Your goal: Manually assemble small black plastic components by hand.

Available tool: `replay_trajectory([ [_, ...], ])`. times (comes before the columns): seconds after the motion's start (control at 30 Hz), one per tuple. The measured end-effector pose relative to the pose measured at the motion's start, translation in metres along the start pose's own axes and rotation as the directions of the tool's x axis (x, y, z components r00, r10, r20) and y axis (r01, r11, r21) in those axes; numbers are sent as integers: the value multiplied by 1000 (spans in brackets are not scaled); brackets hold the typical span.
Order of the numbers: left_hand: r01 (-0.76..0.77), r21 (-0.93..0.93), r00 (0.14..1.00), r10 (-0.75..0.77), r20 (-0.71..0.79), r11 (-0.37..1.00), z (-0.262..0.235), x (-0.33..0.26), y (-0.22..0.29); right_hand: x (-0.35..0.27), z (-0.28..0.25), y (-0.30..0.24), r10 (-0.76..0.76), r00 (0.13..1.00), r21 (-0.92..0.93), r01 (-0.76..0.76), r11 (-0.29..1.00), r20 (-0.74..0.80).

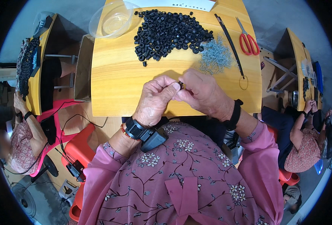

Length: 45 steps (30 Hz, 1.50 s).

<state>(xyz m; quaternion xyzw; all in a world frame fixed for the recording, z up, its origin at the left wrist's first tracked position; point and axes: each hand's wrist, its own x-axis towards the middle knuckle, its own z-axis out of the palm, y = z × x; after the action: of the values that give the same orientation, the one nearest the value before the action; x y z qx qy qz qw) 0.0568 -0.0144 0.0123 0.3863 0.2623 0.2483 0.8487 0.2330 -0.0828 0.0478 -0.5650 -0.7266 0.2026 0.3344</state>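
Both my hands meet above the near part of the wooden table (113, 82). My left hand (153, 98) is closed in a pinch, thumb and fingertips on a small black bead (181, 85). Against the bead's other side, my right hand (202, 92) has its fingers closed too, and they hide most of it. I cannot make out whether a thread runs through it. Beyond my hands lies a wide heap of black beads (166, 33), mostly ring-shaped or short cylinders. A patch of small clear bluish beads (215, 55) touches the heap's right side.
A clear plastic bowl (113, 18) stands at the far left. On the right lie a thin black stick (229, 43), red-handled scissors (248, 43) and a thin loop (243, 83). A white box (181, 4) is at the far edge. Other people sit at side tables.
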Motion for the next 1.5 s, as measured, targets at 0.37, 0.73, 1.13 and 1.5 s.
replay_trajectory([
  [0.37,-53,28,998,52,25,998,-3,0,-4,2,-21,-6,5,996,69,-12,998,93],
  [0.73,-81,38,995,79,55,996,-8,1,-4,5,-19,5,-18,999,134,12,991,46],
  [1.13,-136,26,990,135,43,990,-13,0,-14,-1,-6,3,-21,1000,86,22,996,-19],
  [1.5,-108,-132,994,103,-49,985,-4,0,-10,0,0,-17,-54,997,-97,49,994,-58],
])
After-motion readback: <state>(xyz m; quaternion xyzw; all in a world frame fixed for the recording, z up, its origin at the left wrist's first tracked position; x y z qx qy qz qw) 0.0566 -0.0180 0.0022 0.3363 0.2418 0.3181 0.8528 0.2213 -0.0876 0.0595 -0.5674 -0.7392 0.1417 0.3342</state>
